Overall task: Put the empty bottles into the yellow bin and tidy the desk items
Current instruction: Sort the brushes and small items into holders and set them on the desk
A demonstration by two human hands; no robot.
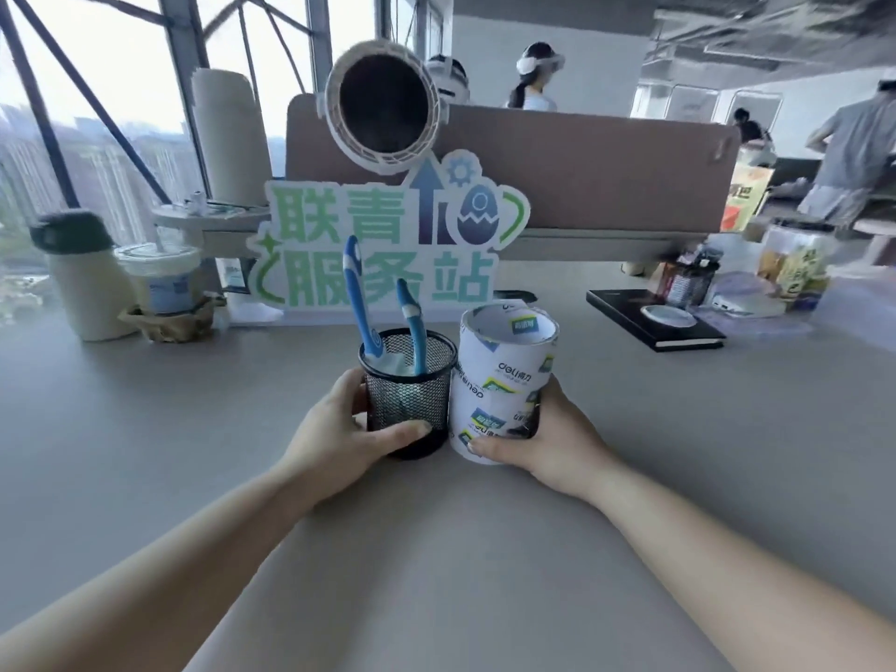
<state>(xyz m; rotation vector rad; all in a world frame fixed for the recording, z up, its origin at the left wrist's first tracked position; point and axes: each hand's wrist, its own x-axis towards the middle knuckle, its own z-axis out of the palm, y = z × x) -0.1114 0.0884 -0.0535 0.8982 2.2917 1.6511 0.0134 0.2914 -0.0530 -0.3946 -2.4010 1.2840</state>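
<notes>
A black mesh pen holder (407,395) stands on the grey desk (145,429) in front of me, with two blue-handled tools (361,303) sticking out of it. My left hand (339,434) wraps around its left side. Touching it on the right is a white printed paper cylinder (502,380), open at the top, and my right hand (548,438) grips it from the right. No yellow bin is in view.
A green-and-white sign (383,244) stands just behind. At the left are a cream flask (82,278) and a lidded drink cup (162,278). A black notebook (654,322), another mesh holder (688,283) and a snack jar (792,264) sit at the right. People stand behind the divider (582,172).
</notes>
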